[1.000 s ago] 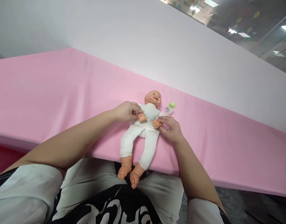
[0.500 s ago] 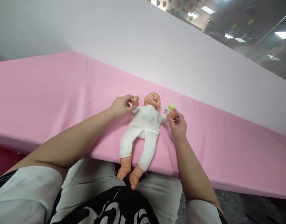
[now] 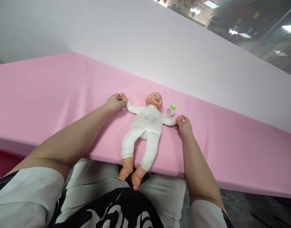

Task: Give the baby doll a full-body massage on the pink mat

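Pink bench, doll spread flat

Pink cloth covers the bench (image 3: 52, 91); a white wall (image 3: 159, 47) rises behind it, with glass and ceiling lights at top right. The doll (image 3: 145, 126), in white clothes, lies face up near the front edge, arms stretched out, feet hanging over the edge above the person's lap. Left hand (image 3: 114, 103) is closed round one doll hand, right hand (image 3: 184, 126) pinches the other. A small bottle (image 3: 171, 109) with a green cap lies on the cloth just beside the doll's head; contents cannot be told.
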Demonstrator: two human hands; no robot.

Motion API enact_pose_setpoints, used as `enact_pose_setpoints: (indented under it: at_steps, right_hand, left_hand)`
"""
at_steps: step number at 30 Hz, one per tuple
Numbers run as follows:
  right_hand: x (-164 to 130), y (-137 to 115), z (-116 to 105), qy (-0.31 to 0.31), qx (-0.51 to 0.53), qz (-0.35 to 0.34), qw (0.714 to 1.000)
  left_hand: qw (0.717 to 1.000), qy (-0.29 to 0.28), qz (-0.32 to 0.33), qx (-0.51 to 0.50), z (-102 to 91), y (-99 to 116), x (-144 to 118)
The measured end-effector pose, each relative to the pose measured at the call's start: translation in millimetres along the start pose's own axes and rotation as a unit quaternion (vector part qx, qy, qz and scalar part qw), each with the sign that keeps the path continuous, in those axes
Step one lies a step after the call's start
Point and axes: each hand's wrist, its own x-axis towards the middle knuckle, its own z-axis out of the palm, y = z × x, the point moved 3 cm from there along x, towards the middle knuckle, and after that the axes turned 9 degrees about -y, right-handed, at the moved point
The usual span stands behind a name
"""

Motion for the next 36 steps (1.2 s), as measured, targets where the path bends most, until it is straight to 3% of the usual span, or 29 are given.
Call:
enact_pose_setpoints:
  at_steps: [5, 9, 11, 15, 18, 22, 24, 29, 32, 36]
  right_hand:
    - [-21.2, -32.2, 9.1, -0.016, -0.036, -0.175, 0.984]
    - [-53.8, -62.8, 31.9, -0.065, -0.168, -0.322, 0.929]
    - [-68.6, -73.4, 47.4, -0.108, -0.236, -0.365, 0.894]
    - [-85.4, -82.8, 69.9, -0.183, -0.339, -0.420, 0.822]
    - [-85.9, -81.4, 72.5, -0.201, -0.357, -0.425, 0.807]
    - [-78.4, -74.3, 68.2, -0.208, -0.363, -0.389, 0.821]
    - [-71.6, -70.6, 64.3, -0.190, -0.334, -0.352, 0.853]
    - [-49.3, -60.7, 42.8, -0.057, -0.140, -0.214, 0.965]
    - [-36.2, -53.3, 23.4, 0.019, -0.052, -0.164, 0.985]
    - [-16.8, -33.3, 0.8, 0.035, -0.009, -0.087, 0.996]
  left_hand:
    - [0.994, -0.049, 0.100, -0.006, 15.7, 26.5, -18.4]
    - [0.978, -0.098, 0.160, 0.088, 38.7, 47.9, -44.6]
    - [0.955, -0.141, 0.194, 0.174, 51.3, 55.0, -56.2]
    - [0.881, -0.189, 0.283, 0.330, 67.5, 62.9, -69.9]
    - [0.835, -0.208, 0.321, 0.395, 73.7, 62.4, -72.5]
    - [0.818, -0.208, 0.349, 0.407, 78.1, 60.4, -73.6]
    - [0.829, -0.196, 0.348, 0.390, 78.4, 60.9, -73.9]
    - [0.919, -0.108, 0.252, 0.282, 68.1, 61.2, -66.9]
    - [0.964, -0.030, 0.181, 0.194, 53.5, 56.1, -57.0]
    - [0.984, 0.062, 0.102, 0.130, 27.5, 42.2, -38.0]
